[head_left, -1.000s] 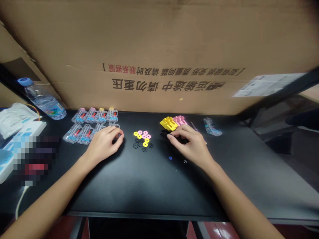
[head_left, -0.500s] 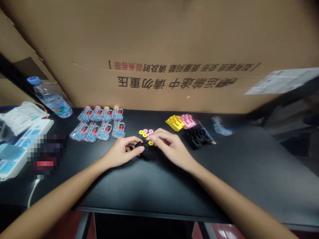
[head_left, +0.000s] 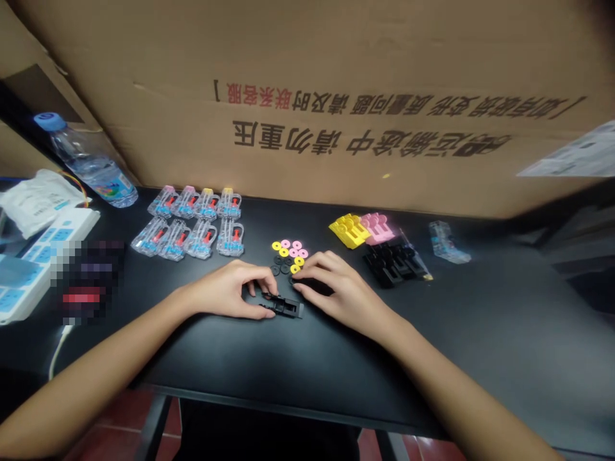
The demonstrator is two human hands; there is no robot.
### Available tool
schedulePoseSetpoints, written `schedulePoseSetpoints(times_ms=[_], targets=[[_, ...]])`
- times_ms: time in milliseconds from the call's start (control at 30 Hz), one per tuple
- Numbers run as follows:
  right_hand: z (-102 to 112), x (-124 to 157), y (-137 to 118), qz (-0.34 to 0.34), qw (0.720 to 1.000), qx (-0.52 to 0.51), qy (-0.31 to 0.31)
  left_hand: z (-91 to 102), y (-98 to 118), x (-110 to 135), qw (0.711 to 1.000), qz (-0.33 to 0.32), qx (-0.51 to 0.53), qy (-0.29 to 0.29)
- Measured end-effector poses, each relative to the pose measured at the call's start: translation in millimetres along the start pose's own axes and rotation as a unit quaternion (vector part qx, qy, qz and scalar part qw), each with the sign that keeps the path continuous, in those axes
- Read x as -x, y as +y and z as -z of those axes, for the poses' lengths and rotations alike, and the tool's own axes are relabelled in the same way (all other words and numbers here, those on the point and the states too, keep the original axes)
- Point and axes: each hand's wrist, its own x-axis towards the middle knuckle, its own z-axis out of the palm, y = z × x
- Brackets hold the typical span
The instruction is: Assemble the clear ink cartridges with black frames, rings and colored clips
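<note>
My left hand (head_left: 235, 291) grips one end of a small black plastic part (head_left: 289, 308) between thumb and fingers, low over the table. The part has a rectangular opening and its far end points right. My right hand (head_left: 336, 288) has thumb and forefinger pinched at the edge of a small group of rings, on what looks like a black ring (head_left: 291, 280), mostly covered by the fingertips. Beside those fingertips lie yellow rings (head_left: 284, 252), pink rings (head_left: 296, 245) and other black rings (head_left: 277, 260).
Two rows of clear plastic assemblies (head_left: 202, 238) stand left of the rings. Yellow parts (head_left: 348, 230), pink parts (head_left: 378, 228) and black parts (head_left: 391, 262) lie to the right, near a clear piece (head_left: 446, 242). A bottle (head_left: 98, 169) and power strip (head_left: 52, 250) occupy the left. Cardboard (head_left: 336, 57) rises behind.
The black part has come down and turned flatter in my left hand. My right hand has moved off it to the rings. The view has shifted slightly.
</note>
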Motion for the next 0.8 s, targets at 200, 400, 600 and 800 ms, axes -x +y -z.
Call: schedulePoseSetpoints(times_ms=[200,400,600,800], targets=[[-1.6,1.7,1.5,0.011,0.999,0.038,-0.035,-1.9,0.7,0.0,1.0,-0.02,-0.017,-0.005],[-1.4,2.8,-1.1,0.041,0.997,0.017,-0.059,-1.2,1.8,-0.2,0.999,-0.021,-0.022,-0.011],[-0.2,4.3,-0.6,0.042,0.998,-0.019,-0.039,-0.6,2.7,-0.9,0.999,-0.019,-0.03,-0.009],[0.4,3.7,-7.1,0.007,0.997,-0.076,0.002,-0.4,3.6,-0.7,0.999,-0.018,-0.049,-0.009]])
